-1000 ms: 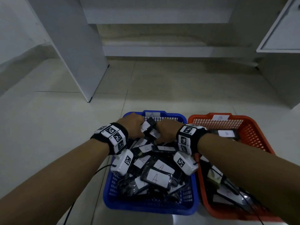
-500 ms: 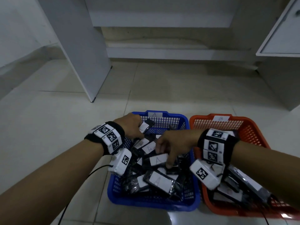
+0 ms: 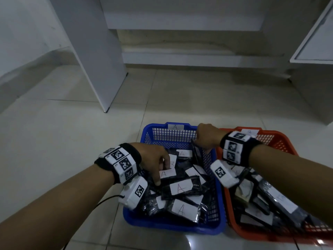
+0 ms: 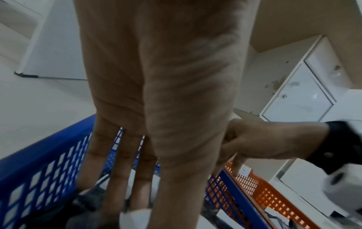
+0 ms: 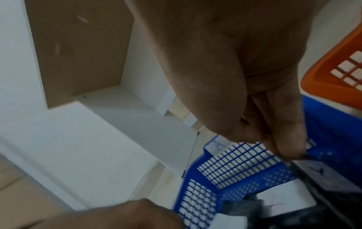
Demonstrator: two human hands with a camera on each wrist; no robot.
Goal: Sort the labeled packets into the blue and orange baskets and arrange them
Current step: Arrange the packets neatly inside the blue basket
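Packets (image 3: 181,188) fill two baskets (image 3: 173,226) on pale tiled floor (image 3: 72,134) beside white cabinets (image 3: 93,51).

The blue basket (image 3: 182,134) and orange basket (image 3: 281,141) are latticed plastic. The packets (image 3: 182,188) are dark, crinkly, glossy film with matt white paper labels. The floor (image 3: 72,141) tiles are smooth, faintly shiny.

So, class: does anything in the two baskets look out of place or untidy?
Yes. In the blue basket the A packets lie criss-crossed in a loose heap, not arranged. One dark packet stands on edge against the right wall, pinched by the right hand. The left hand rests on the heap.
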